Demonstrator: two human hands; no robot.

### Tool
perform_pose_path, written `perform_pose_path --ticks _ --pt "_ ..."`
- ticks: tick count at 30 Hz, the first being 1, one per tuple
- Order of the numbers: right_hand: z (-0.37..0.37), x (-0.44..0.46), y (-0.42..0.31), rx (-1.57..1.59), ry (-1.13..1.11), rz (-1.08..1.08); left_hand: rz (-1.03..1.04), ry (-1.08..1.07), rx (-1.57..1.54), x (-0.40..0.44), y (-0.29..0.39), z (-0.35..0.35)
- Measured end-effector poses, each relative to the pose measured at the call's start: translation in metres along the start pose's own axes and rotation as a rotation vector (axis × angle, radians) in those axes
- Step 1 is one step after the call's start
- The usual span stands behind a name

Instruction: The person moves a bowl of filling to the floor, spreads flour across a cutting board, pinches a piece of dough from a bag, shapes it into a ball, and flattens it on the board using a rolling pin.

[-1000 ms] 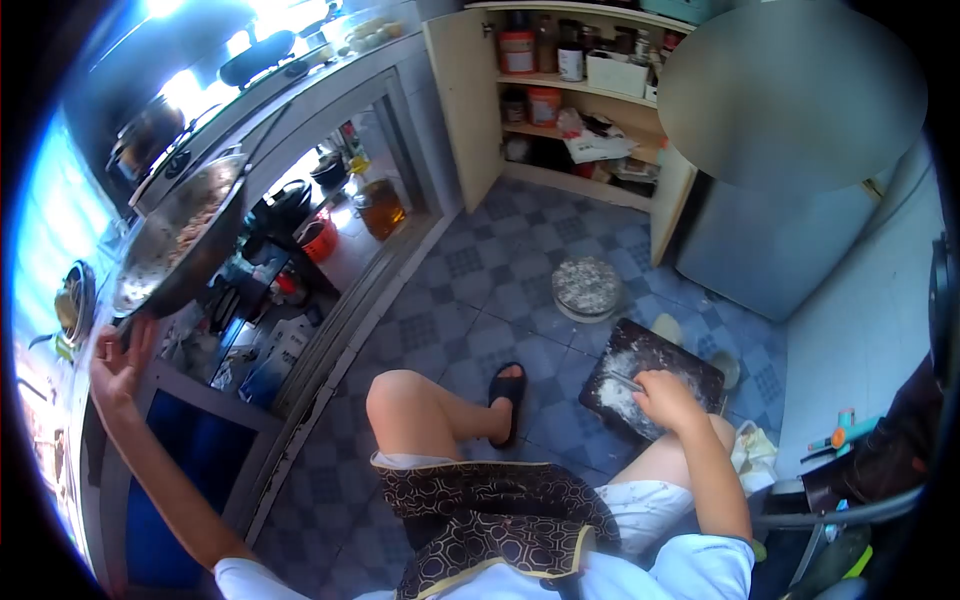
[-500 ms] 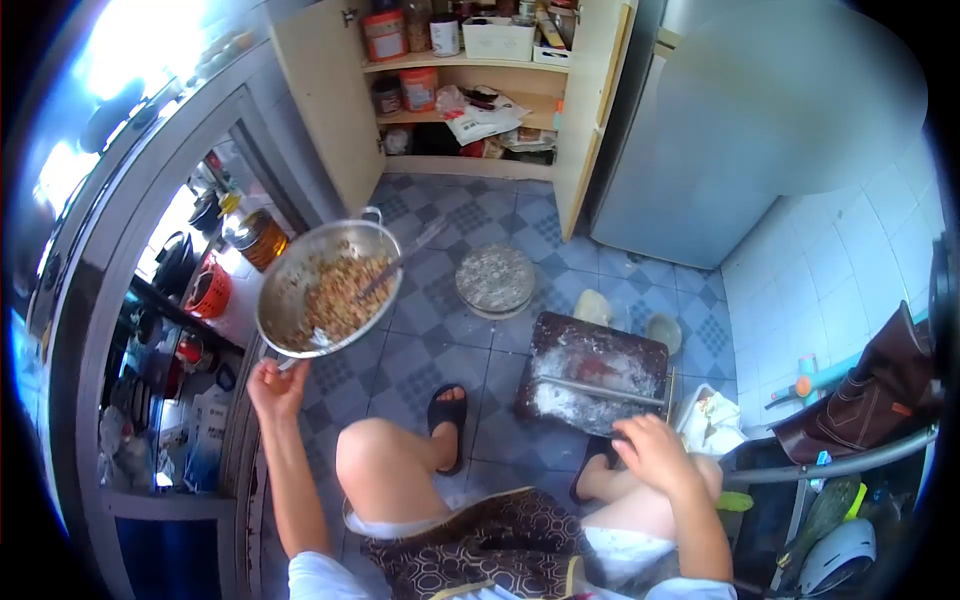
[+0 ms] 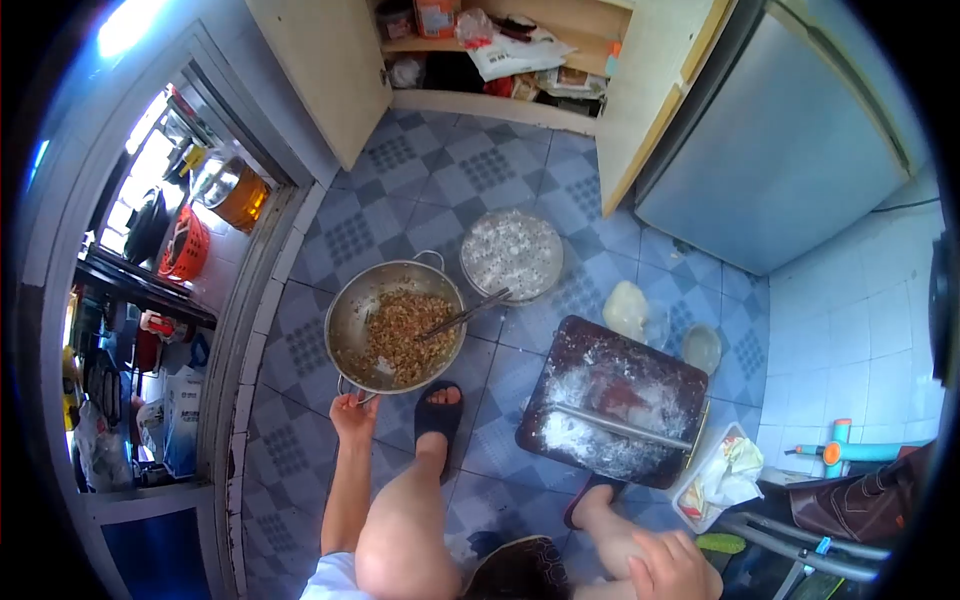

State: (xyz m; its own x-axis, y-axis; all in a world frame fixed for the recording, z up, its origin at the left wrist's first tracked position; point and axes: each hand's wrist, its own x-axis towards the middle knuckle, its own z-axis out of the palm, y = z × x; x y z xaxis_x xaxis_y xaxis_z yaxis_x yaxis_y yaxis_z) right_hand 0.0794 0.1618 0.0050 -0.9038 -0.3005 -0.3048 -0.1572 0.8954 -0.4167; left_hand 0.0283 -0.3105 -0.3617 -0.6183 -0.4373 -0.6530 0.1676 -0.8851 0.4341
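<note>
Low over the tiled floor, my left hand has its fingers closed on the near loop handle of a metal basin. Chopped filling lies in the basin, with chopsticks leaning out over its right rim. My right hand rests on my right knee, fingers laid out and holding nothing. In front of that knee is a dark board dusted with flour, a metal rolling pin lying across it. Behind the board sits a pale lump of dough.
A round floured tray lies right of the basin. Beside the board are a small bowl and a white plastic box holding a cloth or bag. An open cupboard and a fridge stand ahead. Left is a glazed door frame.
My left hand has brought the basin down and to the right, and it looks more level. My right hand has lowered onto the knee. The view has tilted downward.
</note>
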Motion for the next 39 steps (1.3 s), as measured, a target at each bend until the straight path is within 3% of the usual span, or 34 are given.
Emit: perform_pose_path --ticks 2,8,12,19,22,23,27,28,29,31,32,34,36,39 --pt "0.008 -0.007 -0.002 -0.014 0.070 -0.049 -0.012 -0.014 0.002 0.004 -0.008 -0.015" --pt "0.018 -0.032 -0.016 -0.013 0.009 0.075 -0.029 -0.008 -0.009 0.004 -0.024 -0.053" --pt "0.030 -0.057 -0.018 0.040 0.055 -0.027 -0.106 -0.099 0.047 -0.009 -0.027 -0.051" --pt "0.026 -0.099 -0.025 0.115 0.065 -0.147 -0.079 -0.069 0.019 -0.012 -0.029 -0.070" --pt "0.016 -0.108 -0.004 0.141 0.139 -0.302 -0.067 -0.061 0.021 -0.031 -0.044 -0.057" --pt "0.015 -0.111 0.012 0.288 0.035 -0.297 -0.076 -0.097 0.041 -0.032 -0.050 -0.062" --pt "-0.009 -0.059 0.055 0.117 0.046 -0.258 -0.111 -0.136 0.054 -0.040 -0.074 -0.078" --pt "-0.003 -0.040 0.068 0.014 0.110 -0.214 -0.105 -0.095 0.091 -0.043 -0.078 -0.082" --pt "0.001 -0.021 0.078 -0.094 0.129 -0.178 -0.016 -0.098 0.345 -0.039 -0.083 -0.096" --pt "0.014 0.015 0.105 -0.159 0.144 -0.204 -0.073 -0.013 0.487 -0.030 -0.078 -0.126" --pt "0.024 0.030 0.119 -0.149 0.147 -0.213 -0.226 0.083 0.378 -0.031 -0.070 -0.128" --pt "0.044 0.057 0.143 -0.187 0.166 -0.194 -0.234 0.188 0.604 -0.055 -0.060 -0.099" --pt "0.067 0.073 0.163 -0.214 0.165 -0.182 -0.253 0.253 0.622 -0.064 -0.042 -0.101" --pt "0.094 0.084 0.188 -0.191 0.108 -0.149 0.063 0.318 1.013 -0.104 -0.029 -0.052"
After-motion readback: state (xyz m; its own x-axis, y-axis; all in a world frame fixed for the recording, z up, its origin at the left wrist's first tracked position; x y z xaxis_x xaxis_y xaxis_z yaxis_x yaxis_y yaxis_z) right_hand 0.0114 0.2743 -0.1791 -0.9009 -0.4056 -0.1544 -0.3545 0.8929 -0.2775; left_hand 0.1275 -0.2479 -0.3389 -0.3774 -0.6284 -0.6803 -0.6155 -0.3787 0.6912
